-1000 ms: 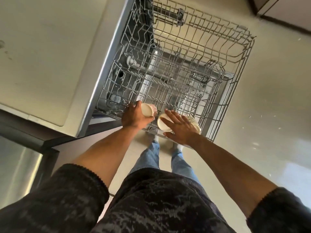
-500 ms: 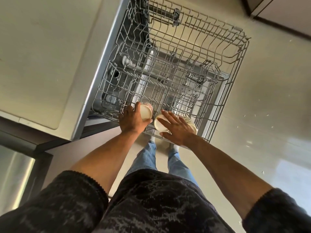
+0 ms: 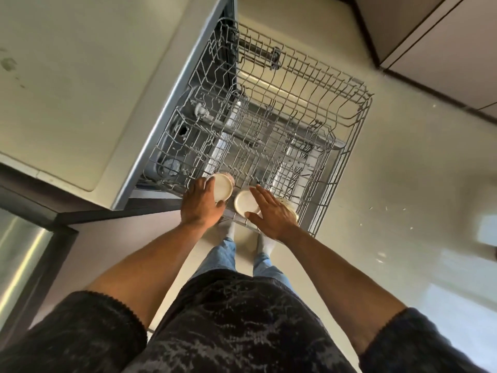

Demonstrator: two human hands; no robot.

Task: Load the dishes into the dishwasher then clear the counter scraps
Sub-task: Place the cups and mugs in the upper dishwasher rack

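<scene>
The dishwasher's grey wire rack (image 3: 347,146) is pulled out over the floor, seen from above. At its near edge my left hand (image 3: 200,204) grips a cream cup (image 3: 222,187), bottom turned up. Beside it my right hand (image 3: 271,211) lies with straight fingers over a second cream cup (image 3: 243,203), also bottom up, in the rack's near row. A patterned cream dish (image 3: 289,207) peeks out under my right wrist. The rest of the rack holds no dishes that I can see.
The pale counter (image 3: 80,84) runs along the left, with a few small marks near its far left edge. A steel appliance front (image 3: 18,254) stands at the lower left. Cabinet fronts (image 3: 430,44) line the far right. Small scraps dot the floor (image 3: 390,208) on the right.
Both hands stay at the rack's near edge. My left hand has turned its cup so more of the round bottom faces up. My right hand's fingers have spread flatter over the second cup.
</scene>
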